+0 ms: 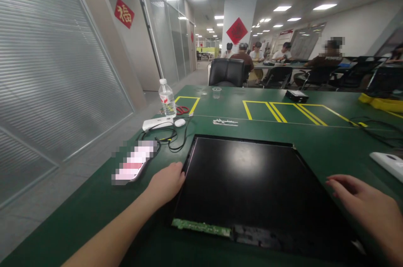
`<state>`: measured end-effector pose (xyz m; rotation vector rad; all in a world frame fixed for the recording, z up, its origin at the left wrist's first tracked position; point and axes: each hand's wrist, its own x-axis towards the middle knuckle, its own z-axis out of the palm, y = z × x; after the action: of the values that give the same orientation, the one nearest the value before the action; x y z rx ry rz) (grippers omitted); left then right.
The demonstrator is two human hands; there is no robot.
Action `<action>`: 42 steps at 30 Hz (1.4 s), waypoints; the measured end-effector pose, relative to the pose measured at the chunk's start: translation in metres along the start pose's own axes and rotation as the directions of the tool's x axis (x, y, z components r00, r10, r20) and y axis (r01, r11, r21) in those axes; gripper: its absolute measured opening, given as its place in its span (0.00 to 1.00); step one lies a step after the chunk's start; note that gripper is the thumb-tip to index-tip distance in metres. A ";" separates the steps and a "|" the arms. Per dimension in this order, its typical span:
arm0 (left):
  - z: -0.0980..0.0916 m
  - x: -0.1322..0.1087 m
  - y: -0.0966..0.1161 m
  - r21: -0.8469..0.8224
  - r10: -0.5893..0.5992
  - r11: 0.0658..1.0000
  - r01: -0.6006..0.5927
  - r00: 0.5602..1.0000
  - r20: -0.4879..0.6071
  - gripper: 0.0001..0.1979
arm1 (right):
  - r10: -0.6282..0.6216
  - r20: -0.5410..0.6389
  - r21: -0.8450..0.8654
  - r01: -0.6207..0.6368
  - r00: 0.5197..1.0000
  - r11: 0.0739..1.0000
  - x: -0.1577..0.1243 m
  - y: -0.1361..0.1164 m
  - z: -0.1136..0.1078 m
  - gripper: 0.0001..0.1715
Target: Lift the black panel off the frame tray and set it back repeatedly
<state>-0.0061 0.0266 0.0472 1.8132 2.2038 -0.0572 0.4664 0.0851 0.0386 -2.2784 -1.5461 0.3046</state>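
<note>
A large black flat panel lies on the green table, with a strip of green circuit board along its near edge. My left hand rests at the panel's left edge, fingers curled against it. My right hand lies over the panel's right edge with the fingers stretched out toward the left, holding nothing.
Left of the panel lie a phone, black cables, a white device, a water bottle and red scissors. A black box and yellow tape marks sit farther back. Seated people and chairs are beyond the table.
</note>
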 end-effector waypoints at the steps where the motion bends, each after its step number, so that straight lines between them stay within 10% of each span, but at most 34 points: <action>1: 0.002 0.002 -0.001 -0.012 0.006 1.000 -0.006 1.000 -0.001 0.19 | -0.009 -0.004 -0.015 0.009 1.000 1.000 0.003 0.004 0.001 0.27; 11: -0.005 0.003 -0.013 -0.402 0.098 0.901 -0.162 0.980 -0.176 0.10 | -0.166 0.018 0.134 0.162 0.986 0.978 0.014 0.018 0.030 0.21; 21: 0.017 0.013 0.004 -0.928 -0.204 0.369 -0.047 0.970 -0.130 0.22 | -0.219 0.022 0.115 0.215 0.976 0.970 0.016 0.021 0.029 0.19; 33: 0.021 0.020 0.014 -0.995 -0.326 0.051 0.088 0.943 0.067 0.22 | -0.286 0.044 0.067 0.283 0.957 0.957 0.021 0.022 0.033 0.22; 42: 0.006 0.010 0.017 -0.987 -0.094 -0.102 0.121 0.987 0.130 0.34 | -0.286 0.057 0.070 0.282 0.956 0.957 0.025 0.022 0.033 0.21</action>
<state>0.0094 0.0384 0.0415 0.5981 1.3546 1.2546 0.4822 0.1064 0.0000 -1.9828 -1.8441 0.3449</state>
